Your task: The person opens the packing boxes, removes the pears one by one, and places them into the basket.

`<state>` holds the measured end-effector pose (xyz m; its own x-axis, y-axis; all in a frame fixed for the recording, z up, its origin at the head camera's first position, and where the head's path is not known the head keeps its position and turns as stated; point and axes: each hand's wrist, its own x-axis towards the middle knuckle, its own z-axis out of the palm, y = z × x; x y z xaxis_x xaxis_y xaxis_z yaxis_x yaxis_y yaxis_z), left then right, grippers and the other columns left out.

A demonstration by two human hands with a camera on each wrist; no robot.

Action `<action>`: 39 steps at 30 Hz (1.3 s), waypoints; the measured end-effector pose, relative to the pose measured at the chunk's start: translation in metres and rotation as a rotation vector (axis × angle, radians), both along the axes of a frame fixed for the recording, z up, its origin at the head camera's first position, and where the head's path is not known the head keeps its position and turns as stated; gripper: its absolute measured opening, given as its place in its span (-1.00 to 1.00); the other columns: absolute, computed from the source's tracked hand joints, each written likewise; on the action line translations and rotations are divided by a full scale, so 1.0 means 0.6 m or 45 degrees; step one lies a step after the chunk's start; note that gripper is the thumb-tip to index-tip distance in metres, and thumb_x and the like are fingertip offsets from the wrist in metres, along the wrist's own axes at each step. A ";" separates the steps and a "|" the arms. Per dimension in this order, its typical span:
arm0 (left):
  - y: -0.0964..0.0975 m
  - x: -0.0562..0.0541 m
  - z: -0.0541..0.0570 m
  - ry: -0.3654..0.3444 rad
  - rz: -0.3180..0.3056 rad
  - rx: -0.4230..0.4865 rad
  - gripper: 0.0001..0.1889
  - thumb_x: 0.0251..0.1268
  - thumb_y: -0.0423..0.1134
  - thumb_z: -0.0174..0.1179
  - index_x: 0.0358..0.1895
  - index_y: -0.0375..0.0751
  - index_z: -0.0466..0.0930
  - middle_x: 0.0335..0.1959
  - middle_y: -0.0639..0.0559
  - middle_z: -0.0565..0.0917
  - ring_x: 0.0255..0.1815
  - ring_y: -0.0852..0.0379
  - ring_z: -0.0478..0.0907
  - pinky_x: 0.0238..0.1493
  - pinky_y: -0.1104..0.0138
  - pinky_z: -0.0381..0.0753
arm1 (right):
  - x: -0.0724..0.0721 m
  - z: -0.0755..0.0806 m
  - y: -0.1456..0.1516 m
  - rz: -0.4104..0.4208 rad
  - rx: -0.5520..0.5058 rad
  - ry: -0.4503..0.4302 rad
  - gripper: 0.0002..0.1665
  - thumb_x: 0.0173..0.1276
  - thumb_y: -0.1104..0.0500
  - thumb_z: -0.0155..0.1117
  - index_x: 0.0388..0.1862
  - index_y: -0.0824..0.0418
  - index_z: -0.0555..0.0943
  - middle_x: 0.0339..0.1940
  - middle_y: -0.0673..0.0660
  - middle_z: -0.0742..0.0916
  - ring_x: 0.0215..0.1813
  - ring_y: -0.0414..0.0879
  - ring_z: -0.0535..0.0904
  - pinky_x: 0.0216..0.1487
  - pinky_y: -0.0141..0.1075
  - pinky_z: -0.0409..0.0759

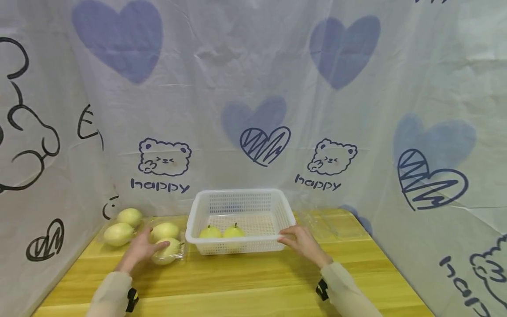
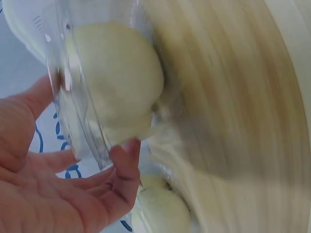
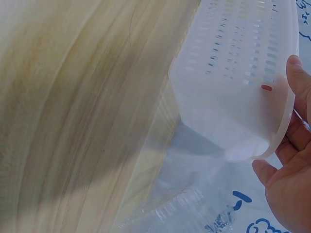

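Fruit pack (image 2: 85, 111) gripped within half-curled left fingers (image 2: 125, 171), basket rim (image 1: 253, 239) held by partly spread right fingers (image 1: 291, 230)

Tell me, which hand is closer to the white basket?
The right hand. It touches the white basket at its front right corner. The left hand is off to the basket's left, at a clear container with pears.

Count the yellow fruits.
6: two fruits in the basket, two in the clear pack at the left hand, two in another pack farther left. Others may be hidden.
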<state>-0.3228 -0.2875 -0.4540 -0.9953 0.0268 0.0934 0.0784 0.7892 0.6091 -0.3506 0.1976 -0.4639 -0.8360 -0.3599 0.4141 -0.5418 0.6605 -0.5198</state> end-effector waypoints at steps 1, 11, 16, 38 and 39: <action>-0.002 0.003 0.003 -0.028 -0.009 0.027 0.05 0.24 0.01 0.31 0.52 -0.45 -0.19 0.39 -0.64 0.09 0.34 -0.64 0.11 0.30 -0.36 0.13 | 0.000 0.000 0.000 0.001 -0.001 0.001 -0.69 0.26 0.10 0.39 -0.07 0.23 0.74 -0.03 0.19 0.76 0.06 0.08 0.67 0.03 -0.11 0.66; -0.021 0.031 0.006 -0.372 -0.038 0.305 0.36 0.00 0.08 0.46 0.54 0.20 -0.61 0.42 -0.69 -0.06 -0.75 0.20 0.28 -0.72 0.37 0.36 | 0.000 0.000 0.001 0.011 -0.011 -0.013 -0.68 0.28 0.08 0.38 -0.07 0.24 0.74 0.01 0.23 0.74 0.13 0.12 0.64 0.07 -0.06 0.64; -0.023 0.047 0.014 -0.459 -0.049 0.267 0.34 -0.05 0.10 0.48 0.57 0.01 -0.47 0.29 -0.70 0.16 -0.67 0.12 0.37 -0.66 0.33 0.46 | 0.000 0.000 0.001 0.009 -0.016 -0.013 -0.68 0.27 0.07 0.38 -0.07 0.23 0.74 0.01 0.21 0.75 0.11 0.10 0.64 0.06 -0.08 0.65; -0.045 0.072 0.029 -0.722 -0.260 0.169 0.25 -0.06 -0.03 0.53 0.56 -0.16 -0.26 -0.40 -0.15 0.51 -0.67 0.18 0.37 -0.67 0.38 0.48 | 0.001 -0.001 -0.001 -0.011 -0.025 -0.010 -0.70 0.26 0.10 0.39 -0.07 0.22 0.74 0.00 0.22 0.75 0.12 0.11 0.64 0.07 -0.06 0.64; -0.044 0.072 0.030 -0.729 -0.279 0.174 0.23 -0.04 -0.03 0.52 0.56 -0.16 -0.25 -0.38 -0.16 0.51 -0.66 0.18 0.36 -0.67 0.39 0.47 | 0.000 -0.001 -0.001 -0.010 -0.019 -0.003 -0.69 0.26 0.10 0.39 -0.07 0.23 0.74 0.00 0.22 0.75 0.12 0.11 0.64 0.07 -0.06 0.64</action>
